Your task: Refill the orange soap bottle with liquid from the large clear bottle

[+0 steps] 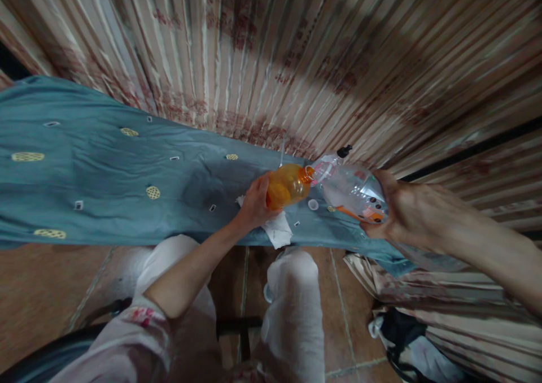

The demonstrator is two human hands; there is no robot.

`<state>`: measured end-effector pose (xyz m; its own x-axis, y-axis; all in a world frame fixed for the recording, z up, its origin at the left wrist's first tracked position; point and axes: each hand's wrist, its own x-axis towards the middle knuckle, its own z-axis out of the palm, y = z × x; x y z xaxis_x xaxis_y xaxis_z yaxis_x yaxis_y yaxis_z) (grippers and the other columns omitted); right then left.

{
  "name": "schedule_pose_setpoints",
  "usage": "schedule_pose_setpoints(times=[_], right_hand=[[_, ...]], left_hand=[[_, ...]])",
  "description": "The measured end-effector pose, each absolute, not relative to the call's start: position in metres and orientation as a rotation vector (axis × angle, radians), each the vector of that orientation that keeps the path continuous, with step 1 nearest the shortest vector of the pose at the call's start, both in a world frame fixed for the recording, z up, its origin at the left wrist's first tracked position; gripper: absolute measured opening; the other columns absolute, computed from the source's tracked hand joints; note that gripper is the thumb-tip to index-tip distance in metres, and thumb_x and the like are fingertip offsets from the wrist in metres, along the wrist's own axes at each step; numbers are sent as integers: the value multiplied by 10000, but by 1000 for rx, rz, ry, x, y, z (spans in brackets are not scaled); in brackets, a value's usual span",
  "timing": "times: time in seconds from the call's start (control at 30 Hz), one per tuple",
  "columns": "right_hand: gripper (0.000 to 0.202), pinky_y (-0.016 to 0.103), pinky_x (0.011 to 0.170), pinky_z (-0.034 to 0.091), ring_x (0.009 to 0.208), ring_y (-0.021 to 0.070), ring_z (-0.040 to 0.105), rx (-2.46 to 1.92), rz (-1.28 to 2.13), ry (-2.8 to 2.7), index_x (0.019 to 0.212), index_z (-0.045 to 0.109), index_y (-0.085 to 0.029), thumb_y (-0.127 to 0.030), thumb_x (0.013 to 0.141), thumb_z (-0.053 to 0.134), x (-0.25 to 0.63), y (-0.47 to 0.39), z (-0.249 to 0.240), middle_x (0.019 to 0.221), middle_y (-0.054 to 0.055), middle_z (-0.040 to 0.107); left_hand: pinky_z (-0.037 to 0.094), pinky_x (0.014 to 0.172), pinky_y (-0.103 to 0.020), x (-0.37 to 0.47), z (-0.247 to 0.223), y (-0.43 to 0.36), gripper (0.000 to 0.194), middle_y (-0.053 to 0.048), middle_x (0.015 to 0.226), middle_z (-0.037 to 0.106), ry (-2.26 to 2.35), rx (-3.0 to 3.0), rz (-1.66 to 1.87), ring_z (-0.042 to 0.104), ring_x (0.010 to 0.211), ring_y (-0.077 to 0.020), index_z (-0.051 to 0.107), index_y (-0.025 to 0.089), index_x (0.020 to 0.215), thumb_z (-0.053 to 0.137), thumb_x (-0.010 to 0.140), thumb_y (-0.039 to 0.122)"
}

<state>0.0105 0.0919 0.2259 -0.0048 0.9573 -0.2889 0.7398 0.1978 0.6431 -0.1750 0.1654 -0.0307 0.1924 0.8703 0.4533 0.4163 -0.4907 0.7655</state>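
My left hand (pixel 255 202) is wrapped round an orange bottle (pixel 292 185), whose neck points right. My right hand (pixel 392 205) grips a large clear plastic bottle (pixel 353 191) with an orange and black label, tilted so that its neck points left. The two bottle necks meet or nearly meet; whether they touch is hard to tell. Behind them stands a clear bottle with a black top (pixel 344 151). A white tissue (pixel 278 230) lies under my left hand, and a small round clear cap (pixel 313 204) lies below the necks.
A blue-green cloth (pixel 105 185) with yellow prints covers the long narrow table. Pleated curtains (pixel 254 61) hang right behind it and on the right. My knees are at the front edge. A black and white bundle (pixel 406 332) lies at the lower right.
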Motion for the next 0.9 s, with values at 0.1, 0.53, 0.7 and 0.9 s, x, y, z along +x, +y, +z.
schedule_pose_setpoints(times=[0.1, 0.53, 0.7, 0.9], right_hand=[[549, 286, 537, 308, 728, 326, 686, 1583, 396, 1801, 1180, 413, -107, -506, 804, 450, 12, 92, 225, 712, 136, 679], [569, 286, 533, 333, 719, 325, 689, 1571, 396, 1811, 1175, 412, -110, -529, 793, 460, 14, 93, 225, 711, 136, 683], [605, 295, 532, 342, 713, 326, 689, 1574, 404, 1810, 1217, 397, -99, -535, 800, 447, 16, 93, 224, 707, 134, 683], [586, 296, 521, 328, 707, 329, 689, 1565, 424, 1802, 1197, 403, -102, -539, 807, 436, 16, 92, 223, 686, 123, 676]], left_hand=[[383, 1083, -531, -175, -31, 165, 975, -219, 1359, 458, 1205, 1996, 1244, 473, 1251, -365, 285, 100, 1398, 782, 573, 254], [396, 1066, -525, -174, -33, 166, 963, -206, 1343, 480, 1198, 1988, 1281, 487, 1244, -363, 300, 127, 1390, 782, 564, 243], [408, 1059, -511, -174, -34, 166, 970, -213, 1342, 476, 1213, 1995, 1280, 492, 1236, -362, 298, 119, 1388, 783, 556, 235], [406, 1056, -515, -174, -35, 167, 963, -198, 1340, 483, 1219, 2007, 1284, 497, 1233, -353, 292, 138, 1387, 780, 563, 244]])
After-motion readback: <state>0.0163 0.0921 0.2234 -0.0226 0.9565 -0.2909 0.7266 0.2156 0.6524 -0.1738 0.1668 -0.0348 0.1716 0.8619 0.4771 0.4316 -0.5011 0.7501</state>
